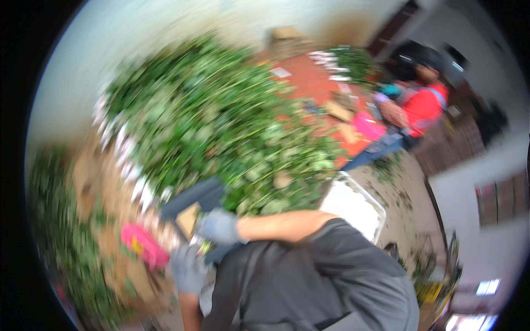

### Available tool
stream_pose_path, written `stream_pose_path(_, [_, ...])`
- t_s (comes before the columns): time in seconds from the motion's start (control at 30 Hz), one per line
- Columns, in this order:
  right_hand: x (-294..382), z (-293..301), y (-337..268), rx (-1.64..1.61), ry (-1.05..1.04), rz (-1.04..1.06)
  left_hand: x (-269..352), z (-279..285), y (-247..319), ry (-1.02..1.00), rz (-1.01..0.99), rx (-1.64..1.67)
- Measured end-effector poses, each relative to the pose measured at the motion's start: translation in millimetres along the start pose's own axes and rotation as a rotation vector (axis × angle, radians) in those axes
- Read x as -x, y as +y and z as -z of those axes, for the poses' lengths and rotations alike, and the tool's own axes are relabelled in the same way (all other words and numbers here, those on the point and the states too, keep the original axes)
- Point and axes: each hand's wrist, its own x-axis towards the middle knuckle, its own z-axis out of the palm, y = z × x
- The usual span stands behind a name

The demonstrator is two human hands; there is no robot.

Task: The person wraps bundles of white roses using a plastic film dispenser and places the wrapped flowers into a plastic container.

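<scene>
Both my hands wear grey gloves, and the view is smeared by motion. My right hand (219, 226) is against a tan cardboard piece (188, 218) beside a dark grey board (198, 197); its fingers blur, so its grip is unclear. Just below it, my left hand (188, 269) sits beside a bright pink object (145, 245) with a yellow mark. Something small, green and red, shows between the hands, too blurred to name. Beyond them lies a large heap of leafy green stems (223, 128), with pale wrapped ends (128, 155) along its left side.
A white-filled crate (352, 202) stands by my right arm. A co-worker in red (424, 107) is at the far end of the red-orange table (304, 76). Cardboard (292, 41) is stacked by the wall. More greenery (62, 223) lies left; leaves litter the floor (397, 194).
</scene>
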Motion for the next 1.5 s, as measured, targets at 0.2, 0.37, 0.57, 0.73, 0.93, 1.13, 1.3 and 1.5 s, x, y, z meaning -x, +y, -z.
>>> stream_pose_path(0.2, [-14, 0, -1, -0.005, -0.192, 0.078, -9, -6, -60, -0.108, -0.134, -0.306])
stream_pose_path(0.37, [2, 6, 0, -0.003, -0.218, 0.008, -23, -28, -86, -0.12, -0.278, -0.46])
stream_pose_path(0.57, [-9, -6, -2, -0.048, -0.179, -0.047, -30, -5, -81, -0.23, -0.294, -0.397])
stream_pose_path(0.73, [-15, -10, -15, -0.178, -0.219, -0.099, 23, 3, -150, -0.216, 0.007, -0.668])
stream_pose_path(0.93, [-10, 21, -23, 0.078, -0.377, -0.07, 22, 52, -78, 0.003, -0.033, -0.463])
stream_pose_path(1.13, [-17, 33, -29, 0.18, -0.466, 0.047, 26, -7, 13, 0.058, -0.153, -0.301])
stream_pose_path(1.3, [-21, 32, -20, 0.152, -0.494, 0.006, 11, -27, 6, 0.129, -0.19, -0.306])
stream_pose_path(1.5, [-20, 40, -9, 0.078, -0.458, 0.036, 6, -30, -1, 0.082, -0.157, -0.232])
